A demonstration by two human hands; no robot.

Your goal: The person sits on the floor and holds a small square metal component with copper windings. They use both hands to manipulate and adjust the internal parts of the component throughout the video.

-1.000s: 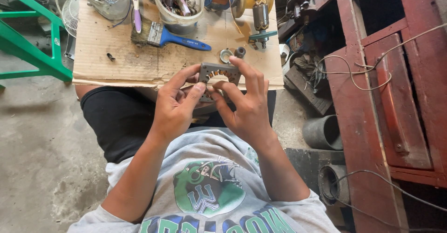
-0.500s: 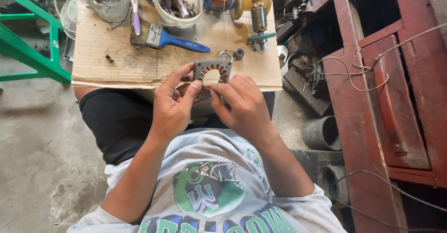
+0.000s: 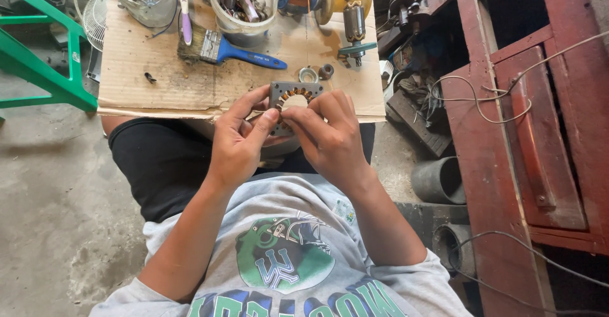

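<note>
head view: both hands pinch a square grey motor stator (image 3: 293, 96) with copper windings round its round opening, held just over the near edge of the cardboard sheet (image 3: 190, 85). the left hand (image 3: 240, 141) grips its left side between thumb and fingers; the right hand (image 3: 325, 136) closes on its lower right. beyond lie a blue-handled brush (image 3: 225, 47), a plastic tub of parts (image 3: 243, 3) and a rotor (image 3: 353, 16).

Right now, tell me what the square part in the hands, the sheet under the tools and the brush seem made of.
Square part: dull grey metal, with coppery windings around its round opening.
Sheet: brown cardboard, stained and frayed at the edge.
Brush: glossy blue handle, probably plastic; metal band; dirty pale bristles.
</note>
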